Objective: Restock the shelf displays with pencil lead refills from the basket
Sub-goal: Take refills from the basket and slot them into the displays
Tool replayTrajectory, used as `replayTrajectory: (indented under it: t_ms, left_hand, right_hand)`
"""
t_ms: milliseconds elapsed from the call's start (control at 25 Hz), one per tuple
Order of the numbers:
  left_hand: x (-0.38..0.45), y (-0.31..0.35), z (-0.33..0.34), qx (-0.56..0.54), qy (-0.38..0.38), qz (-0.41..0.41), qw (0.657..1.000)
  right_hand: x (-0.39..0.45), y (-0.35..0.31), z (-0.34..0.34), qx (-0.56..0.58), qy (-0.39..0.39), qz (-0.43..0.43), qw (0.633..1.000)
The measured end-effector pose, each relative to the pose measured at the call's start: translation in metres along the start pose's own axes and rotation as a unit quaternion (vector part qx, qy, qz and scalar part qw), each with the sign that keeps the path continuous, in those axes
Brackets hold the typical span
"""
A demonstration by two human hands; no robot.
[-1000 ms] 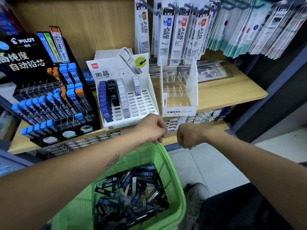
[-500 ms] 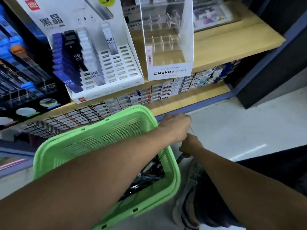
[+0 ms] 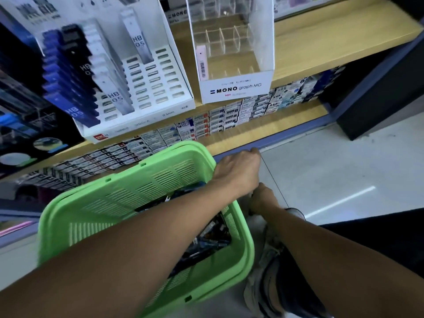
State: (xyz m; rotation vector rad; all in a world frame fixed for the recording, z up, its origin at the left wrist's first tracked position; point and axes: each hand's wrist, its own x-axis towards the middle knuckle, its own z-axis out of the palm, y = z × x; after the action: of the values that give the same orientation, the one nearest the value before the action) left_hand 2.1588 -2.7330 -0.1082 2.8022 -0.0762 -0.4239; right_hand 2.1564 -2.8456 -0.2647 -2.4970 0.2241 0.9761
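Below the wooden shelf (image 3: 321,49), a green basket (image 3: 110,203) is seen tilted, its slotted wall turned toward the camera. Pencil lead refills (image 3: 206,239) are heaped loose inside it, mostly dark and blue cases, partly hidden by the left forearm.

The left hand (image 3: 236,173) is extended across the basket's far right corner, back of the hand up, fingers bent downward past the rim. What they hold, if anything, cannot be told. The right hand (image 3: 263,198) is placed just beside the basket's right edge, under the left wrist, fingers curled under and out of sight. Its grasp cannot be told either.

On the shelf, a white display (image 3: 142,83) is stocked at its left with blue, black and clear "HB 0.5" cases, while the slots at its right are bare. Just beside it, a clear display marked "MONO graph MG" (image 3: 236,88) is noted with empty dividers. Small boxes (image 3: 218,120) are lined up on the lower shelf. A shoe (image 3: 275,260) is visible on the pale floor (image 3: 344,171).
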Motion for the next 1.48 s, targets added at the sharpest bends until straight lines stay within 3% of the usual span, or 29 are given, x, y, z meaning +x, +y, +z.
replayTrajectory:
  t_ms: [160,240,360,440,520,720,920,1000,1120,1200,1320,1480]
  left_hand:
    - [0.001,-0.013,-0.028,-0.232,0.056,-0.076,0.968]
    - [-0.01,-0.024,-0.05,-0.254,0.069,-0.118,0.957]
    - [-0.042,-0.037,-0.083,-0.256,0.018,-0.164,0.953]
    - [-0.07,-0.04,-0.104,-0.275,-0.016,-0.165,0.947]
    - [-0.095,-0.041,-0.12,-0.358,-0.022,-0.156,0.92]
    - [-0.114,-0.041,-0.144,-0.518,0.07,-0.122,0.844]
    - [-0.11,-0.038,-0.163,-0.543,0.122,-0.087,0.826]
    - [-0.101,-0.037,-0.171,-0.501,0.15,-0.095,0.847]
    - [-0.087,-0.044,-0.179,-0.261,0.205,-0.072,0.941]
    - [-0.083,-0.048,-0.179,-0.116,0.199,-0.001,0.973]
    - [-0.079,-0.05,-0.172,0.008,0.178,0.061,0.982]
    - [-0.072,-0.048,-0.164,0.056,0.15,0.048,0.986]
  right_hand:
    - [-0.025,-0.04,-0.074,0.219,-0.097,-0.08,0.968]
    - [-0.047,-0.058,-0.11,0.255,-0.136,-0.154,0.945]
    - [-0.084,-0.087,-0.154,0.326,-0.163,-0.213,0.907]
    - [-0.114,-0.109,-0.175,0.345,-0.181,-0.26,0.884]
    - [-0.143,-0.129,-0.188,0.327,-0.19,-0.307,0.873]
    - [-0.185,-0.165,-0.202,0.3,-0.158,-0.376,0.863]
    - [-0.196,-0.182,-0.213,0.36,-0.043,-0.406,0.839]
    - [-0.194,-0.184,-0.226,0.36,0.029,-0.41,0.838]
    - [-0.176,-0.19,-0.251,0.279,0.203,-0.408,0.845]
    - [-0.165,-0.196,-0.253,0.185,0.29,-0.41,0.845]
    - [-0.157,-0.202,-0.237,0.128,0.309,-0.435,0.836]
    - [-0.14,-0.204,-0.223,0.079,0.305,-0.455,0.833]
